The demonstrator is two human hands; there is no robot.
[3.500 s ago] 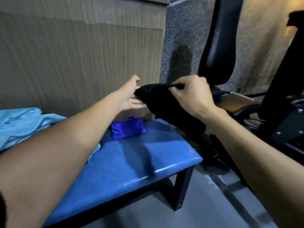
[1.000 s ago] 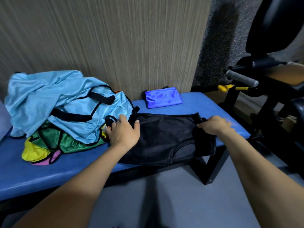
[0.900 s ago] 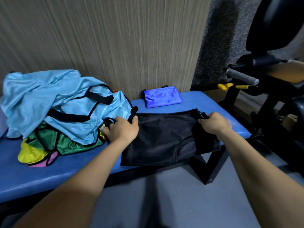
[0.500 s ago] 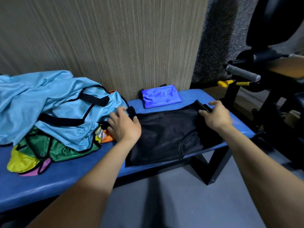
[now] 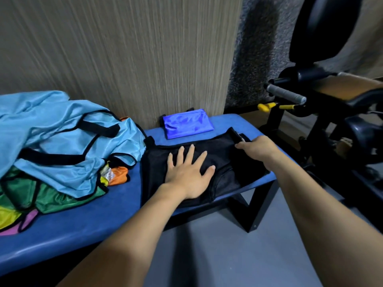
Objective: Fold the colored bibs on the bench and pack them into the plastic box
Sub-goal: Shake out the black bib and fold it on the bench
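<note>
Blue padded bench [image 5: 83, 230] runs along a wood-grain wall [image 5: 124, 48]. On its left end: heap of unfolded bibs, light-blue bib [image 5: 62, 131] w/ black trim on top, green bib [image 5: 41, 195] under it, bits of orange [image 5: 119, 178], yellow [image 5: 8, 215] and pink [image 5: 12, 229] poking out. Folded blue bib [image 5: 187, 126] sits at the back by the wall, just behind the black bib [image 5: 217, 162]. Black gym machine [image 5: 331, 121] w/ grey-grip handle [image 5: 286, 94] stands right of the bench, close to the right arm. No plastic box in view.

Black bib lies flat on the bench's right end, front edge hanging slightly over. Left hand [image 5: 189, 172] rests palm-down on its middle, fingers straight and spread, gripping nothing. Right hand [image 5: 258, 150] is at the bib's far right corner, fingers curled, pinching the strap.

Vs 0.5 s ago: left hand has slid from the bib's left corner to its centre and flattened; right hand has kept its corner.
</note>
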